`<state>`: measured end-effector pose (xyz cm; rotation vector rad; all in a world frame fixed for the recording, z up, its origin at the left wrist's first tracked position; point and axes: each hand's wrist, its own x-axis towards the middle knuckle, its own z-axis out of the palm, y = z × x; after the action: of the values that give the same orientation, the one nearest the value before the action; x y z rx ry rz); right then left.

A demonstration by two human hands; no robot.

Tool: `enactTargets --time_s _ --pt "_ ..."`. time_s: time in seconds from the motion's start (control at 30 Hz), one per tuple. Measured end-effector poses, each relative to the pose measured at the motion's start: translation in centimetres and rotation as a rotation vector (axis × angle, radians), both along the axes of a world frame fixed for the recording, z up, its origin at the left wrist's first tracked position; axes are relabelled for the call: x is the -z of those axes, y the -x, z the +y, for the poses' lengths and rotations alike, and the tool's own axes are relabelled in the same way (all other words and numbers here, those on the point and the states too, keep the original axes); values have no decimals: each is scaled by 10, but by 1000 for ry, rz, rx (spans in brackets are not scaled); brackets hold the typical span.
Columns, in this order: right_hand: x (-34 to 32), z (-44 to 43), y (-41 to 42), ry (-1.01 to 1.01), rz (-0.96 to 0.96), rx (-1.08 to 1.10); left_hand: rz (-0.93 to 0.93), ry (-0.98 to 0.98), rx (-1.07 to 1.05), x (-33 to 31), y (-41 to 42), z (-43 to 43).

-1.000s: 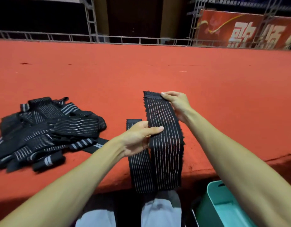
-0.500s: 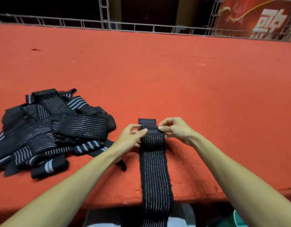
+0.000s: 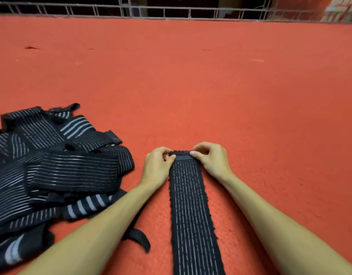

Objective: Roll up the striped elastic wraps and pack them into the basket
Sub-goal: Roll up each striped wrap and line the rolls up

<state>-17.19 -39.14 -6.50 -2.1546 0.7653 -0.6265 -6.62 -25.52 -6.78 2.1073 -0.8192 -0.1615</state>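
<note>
Red carpet (image 3: pixel 191 86). Pinched far end of striped wrap (image 3: pixel 189 205), laid lengthwise near-to-far, with curled left hand (image 3: pixel 157 166) and right hand (image 3: pixel 211 160).

Red carpet (image 3: pixel 191 86): wrap strip (image 3: pixel 191 215), wrap pile (image 3: pixel 58 169)

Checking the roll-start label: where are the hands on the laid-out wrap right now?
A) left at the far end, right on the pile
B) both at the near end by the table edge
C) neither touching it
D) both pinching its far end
D: the left hand and right hand both pinch the far end of the striped wrap, which lies flat on the red surface, apart from the pile.
</note>
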Motion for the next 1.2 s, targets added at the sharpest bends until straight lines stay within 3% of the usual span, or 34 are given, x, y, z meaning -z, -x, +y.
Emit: enactTargets --time_s 0.33,0.6,0.93,0.97,1.1,1.2 --pt "8 1 -4 159 68 47 -127 -96 12 6 0 -8" --pt "7 4 -3 155 80 22 -162 -117 29 6 -1 -7" --pt "-4 7 -2 113 60 -42 -505 -293 265 -16 -4 -2" --pt "-11 8 1 121 30 -38 -468 -245 295 -24 -2 -1" --pt "-51 21 16 115 -64 -50 -18 -3 336 -64 11 13" --pt "-85 35 31 134 -85 -80 32 68 347 -89 20 31"
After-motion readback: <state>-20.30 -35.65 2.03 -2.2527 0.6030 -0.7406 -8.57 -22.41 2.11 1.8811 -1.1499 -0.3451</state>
